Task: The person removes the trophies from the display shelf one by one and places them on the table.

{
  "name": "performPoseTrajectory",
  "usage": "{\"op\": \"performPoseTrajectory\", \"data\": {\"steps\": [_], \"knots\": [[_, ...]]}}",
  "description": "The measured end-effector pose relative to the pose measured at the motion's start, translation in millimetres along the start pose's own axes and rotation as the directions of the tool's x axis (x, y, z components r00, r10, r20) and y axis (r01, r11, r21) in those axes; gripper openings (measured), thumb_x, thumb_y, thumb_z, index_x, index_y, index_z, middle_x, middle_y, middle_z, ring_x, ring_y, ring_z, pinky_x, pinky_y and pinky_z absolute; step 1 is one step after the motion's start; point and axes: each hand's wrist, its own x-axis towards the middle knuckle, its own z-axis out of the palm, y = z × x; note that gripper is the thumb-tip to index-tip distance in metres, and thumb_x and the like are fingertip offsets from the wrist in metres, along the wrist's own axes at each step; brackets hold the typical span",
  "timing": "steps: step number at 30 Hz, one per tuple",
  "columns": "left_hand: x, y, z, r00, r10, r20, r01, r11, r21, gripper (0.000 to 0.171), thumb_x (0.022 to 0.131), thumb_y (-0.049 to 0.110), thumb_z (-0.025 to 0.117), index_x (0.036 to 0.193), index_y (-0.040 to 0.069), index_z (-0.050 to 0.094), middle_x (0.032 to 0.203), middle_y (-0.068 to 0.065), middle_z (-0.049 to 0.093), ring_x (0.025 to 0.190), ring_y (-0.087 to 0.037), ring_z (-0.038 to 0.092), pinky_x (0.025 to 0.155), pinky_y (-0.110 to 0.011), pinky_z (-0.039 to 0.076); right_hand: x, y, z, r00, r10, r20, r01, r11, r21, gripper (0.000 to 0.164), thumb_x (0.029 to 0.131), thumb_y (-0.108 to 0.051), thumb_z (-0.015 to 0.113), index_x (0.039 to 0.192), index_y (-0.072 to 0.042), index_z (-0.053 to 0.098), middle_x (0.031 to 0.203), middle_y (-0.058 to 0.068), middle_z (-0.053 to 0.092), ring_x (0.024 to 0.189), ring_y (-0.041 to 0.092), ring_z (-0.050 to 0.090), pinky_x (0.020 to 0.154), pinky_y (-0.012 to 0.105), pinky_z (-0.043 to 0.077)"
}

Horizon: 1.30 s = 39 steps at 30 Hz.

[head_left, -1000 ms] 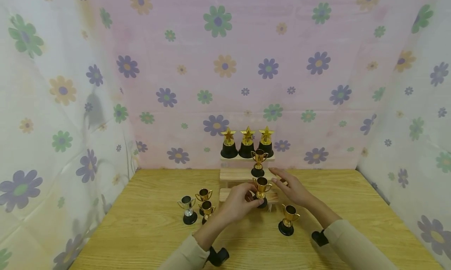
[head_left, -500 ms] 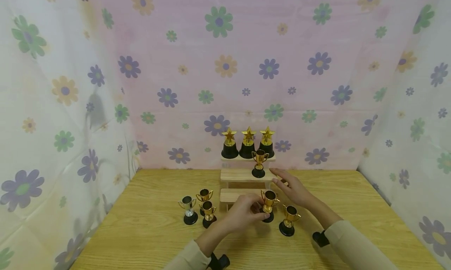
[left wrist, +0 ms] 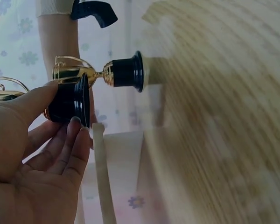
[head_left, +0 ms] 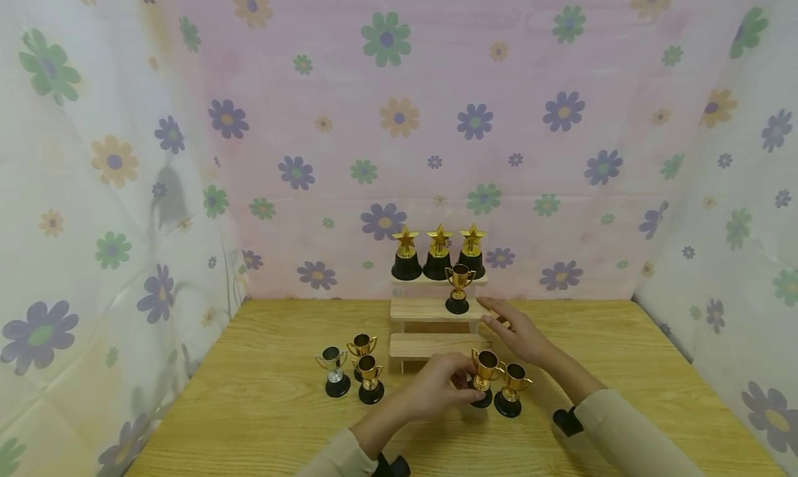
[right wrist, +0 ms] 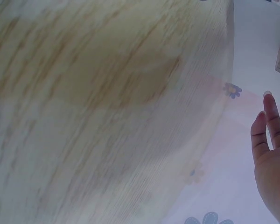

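My left hand [head_left: 436,388] pinches a small gold trophy cup [head_left: 485,366] by its black base [left wrist: 65,103], thumb on one side and fingertips on the other. The cup is upright, just left of another gold trophy cup [head_left: 515,376] that stands on the table; they overlap in the head view. In the left wrist view, the held base is farther from the tabletop than the standing cup's base [left wrist: 127,72]. My right hand [head_left: 519,333], fingers extended and holding nothing, is by the right end of the wooden stepped stand [head_left: 418,311]. Its fingers also show in the right wrist view.
Three gold star trophies [head_left: 439,255] line the stand's top step, and one gold cup [head_left: 458,290] is on the middle step. Left of the stand are a silver cup [head_left: 333,370] and two gold cups [head_left: 369,376]. Flowered cloth [head_left: 312,207] encloses the wooden table [head_left: 262,387].
My left hand has carried the gold cup from in front of the stand's lower step rightward and toward me, beside the standing cup. My right hand stays in place.
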Motion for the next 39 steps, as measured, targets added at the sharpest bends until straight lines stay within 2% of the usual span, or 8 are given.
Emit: {"op": "performPoseTrajectory", "data": {"steps": [5,12,16,23,31,36,39], "knots": [[1.2,0.9,6.9,0.999,0.016,0.052,-0.017,1.000,0.026,0.016,0.093,0.017,0.078,0.104,0.008,0.072,0.094,0.007,0.064,0.078,0.004,0.057,0.069,-0.014,0.051,0,0,1,1.000,0.007,-0.003,-0.007,1.000,-0.007,0.048,0.110,-0.031,0.048,0.156,-0.016,0.044,0.158,0.014,0.042,0.115,0.030,0.061,0.089,0.049,0.053],[3.3,7.8,16.1,0.993,-0.055,0.105,0.057,0.998,-0.021,0.018,0.091,0.016,0.080,0.105,0.008,0.073,0.092,0.008,0.067,0.074,0.005,0.058,0.066,-0.014,0.051,-1,-3,-1,1.000,0.012,0.003,-0.012,1.000,0.000,0.048,0.110,-0.030,0.048,0.156,-0.015,0.044,0.159,0.015,0.041,0.125,0.035,0.057,0.093,0.052,0.051],[3.8,8.0,24.7,0.991,-0.062,0.122,0.068,0.997,-0.041,0.017,0.090,0.014,0.081,0.105,0.009,0.073,0.093,0.009,0.069,0.073,0.006,0.059,0.066,-0.014,0.051,0,-3,-1,1.000,0.013,0.000,-0.013,1.000,0.000,0.048,0.110,-0.030,0.049,0.156,-0.015,0.044,0.159,0.015,0.042,0.126,0.035,0.057,0.094,0.052,0.051],[5.1,7.4,37.7,0.988,-0.037,0.151,0.036,0.999,0.009,0.016,0.091,0.016,0.080,0.103,0.007,0.073,0.091,0.009,0.068,0.071,0.009,0.058,0.065,-0.011,0.050,0,-2,0,1.000,-0.002,-0.004,0.002,1.000,-0.008,0.048,0.110,-0.029,0.049,0.155,-0.013,0.045,0.158,0.016,0.043,0.128,0.034,0.056,0.094,0.051,0.051],[9.8,4.7,44.8,0.983,0.002,0.183,-0.015,0.997,0.069,0.016,0.093,0.019,0.079,0.103,0.007,0.075,0.090,0.009,0.069,0.071,0.010,0.057,0.065,-0.010,0.049,0,-2,-1,1.000,-0.001,-0.003,0.001,1.000,0.000,0.048,0.110,-0.029,0.050,0.155,-0.013,0.045,0.158,0.016,0.042,0.128,0.034,0.056,0.094,0.051,0.052],[11.9,5.5,49.0,0.979,0.026,0.204,-0.046,0.995,0.090,0.016,0.093,0.019,0.078,0.101,0.006,0.075,0.087,0.005,0.069,0.069,0.011,0.056,0.065,-0.009,0.048,0,-2,-1,1.000,-0.007,-0.005,0.007,1.000,-0.008,0.048,0.110,-0.028,0.050,0.155,-0.012,0.046,0.158,0.016,0.043,0.128,0.034,0.056,0.094,0.050,0.052],[13.2,5.9,52.0,0.977,0.022,0.211,-0.039,0.996,0.080,0.017,0.093,0.018,0.078,0.103,0.005,0.075,0.088,0.005,0.070,0.070,0.010,0.056,0.065,-0.009,0.049,0,-2,-1,1.000,-0.008,-0.005,0.008,1.000,-0.014,0.048,0.110,-0.028,0.050,0.155,-0.012,0.045,0.158,0.015,0.043,0.127,0.033,0.057,0.093,0.049,0.053]]}}
